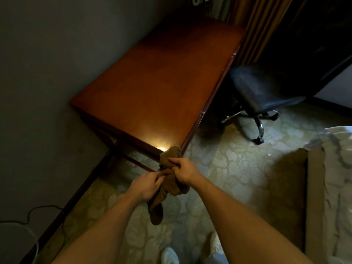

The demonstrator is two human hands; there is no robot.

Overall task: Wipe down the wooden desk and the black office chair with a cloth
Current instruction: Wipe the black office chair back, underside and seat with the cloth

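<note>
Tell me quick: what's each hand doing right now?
Left hand: closed, gripping the brown cloth.
Right hand: closed, gripping the same cloth, higher up.

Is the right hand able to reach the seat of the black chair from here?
Probably not yet. The right hand holds the cloth at the desk corner, and the chair stands farther off beside the desk; nothing blocks the way.
</note>
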